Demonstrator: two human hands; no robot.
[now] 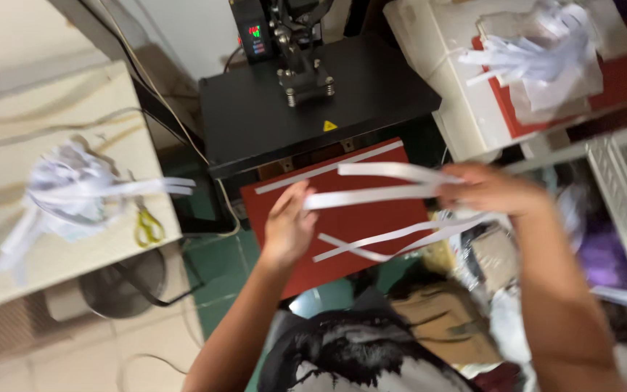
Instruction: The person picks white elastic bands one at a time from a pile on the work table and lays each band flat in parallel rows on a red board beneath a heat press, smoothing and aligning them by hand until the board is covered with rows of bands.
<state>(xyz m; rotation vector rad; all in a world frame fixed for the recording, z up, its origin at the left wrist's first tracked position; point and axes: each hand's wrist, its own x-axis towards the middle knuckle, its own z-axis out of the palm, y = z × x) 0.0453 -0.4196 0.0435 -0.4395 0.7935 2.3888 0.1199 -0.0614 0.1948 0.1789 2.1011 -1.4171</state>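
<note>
White paper strips [379,194] stretch between left hand [288,226] and right hand [491,190].

Motion blurred our right hand [489,190], so we could not tell its grip on the white strips [390,194]. The press [292,43] was cut off at the top edge.

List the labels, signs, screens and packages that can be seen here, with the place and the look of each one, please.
Small screen: on the black control box at the top of the heat press; dark rectangle with red and green lights.
Warning sticker: front edge of the black upper plate; yellow triangle.
Cardboard box: on the floor below the right hand; brown, blurred.
</note>
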